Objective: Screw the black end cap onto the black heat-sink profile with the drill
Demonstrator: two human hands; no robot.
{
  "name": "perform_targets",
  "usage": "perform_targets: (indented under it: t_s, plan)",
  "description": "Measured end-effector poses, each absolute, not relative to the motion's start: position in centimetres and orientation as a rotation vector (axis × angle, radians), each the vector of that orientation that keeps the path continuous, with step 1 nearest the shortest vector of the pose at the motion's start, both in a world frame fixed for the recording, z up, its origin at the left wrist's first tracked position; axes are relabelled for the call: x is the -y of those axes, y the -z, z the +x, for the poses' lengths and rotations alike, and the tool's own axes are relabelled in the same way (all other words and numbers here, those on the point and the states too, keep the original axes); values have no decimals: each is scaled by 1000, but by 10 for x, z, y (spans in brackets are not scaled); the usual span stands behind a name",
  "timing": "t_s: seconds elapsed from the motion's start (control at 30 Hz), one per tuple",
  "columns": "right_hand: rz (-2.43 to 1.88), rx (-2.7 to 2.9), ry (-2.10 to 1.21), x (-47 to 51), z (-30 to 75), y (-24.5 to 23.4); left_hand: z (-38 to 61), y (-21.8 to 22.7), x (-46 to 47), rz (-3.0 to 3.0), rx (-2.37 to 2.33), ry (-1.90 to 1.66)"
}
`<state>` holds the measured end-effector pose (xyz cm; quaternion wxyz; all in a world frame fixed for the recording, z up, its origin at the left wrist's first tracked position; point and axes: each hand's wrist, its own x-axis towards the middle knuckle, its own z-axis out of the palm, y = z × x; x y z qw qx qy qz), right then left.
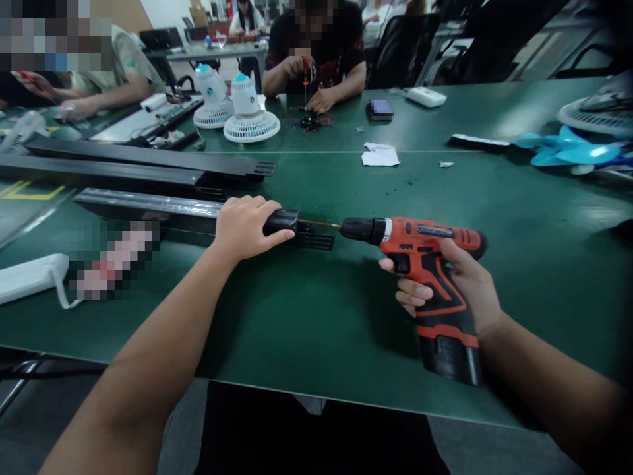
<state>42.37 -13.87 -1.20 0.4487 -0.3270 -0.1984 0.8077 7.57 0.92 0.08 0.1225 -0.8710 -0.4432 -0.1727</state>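
Observation:
My right hand [459, 284] grips a red and black cordless drill [430, 244], index finger by the trigger. From its chuck a thin long bit [321, 224] points left to the end of a long black casing [182, 214]. Whether the bit's tip sits in a screw there is hidden. My left hand [250, 227] is wrapped over the casing near that end, thumb along its side, pressing it on the table. Slotted black tabs [316, 241] stick out from the casing's end, just below the bit.
Behind the casing lie more long black casings [148, 165]. White fan units [250, 115] stand farther back, near a co-worker [316, 53] holding a screwdriver. Paper scraps [380, 155] lie mid-table, blue fan blades [573, 146] at right, and a white device [30, 277] at left.

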Motion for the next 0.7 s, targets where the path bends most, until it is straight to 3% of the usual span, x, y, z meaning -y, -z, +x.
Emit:
perform_targets:
  t_s: [0.7]
  plan:
    - [-856, 448, -2000, 140, 422, 10, 75, 0, -10, -2564, 1279, 540]
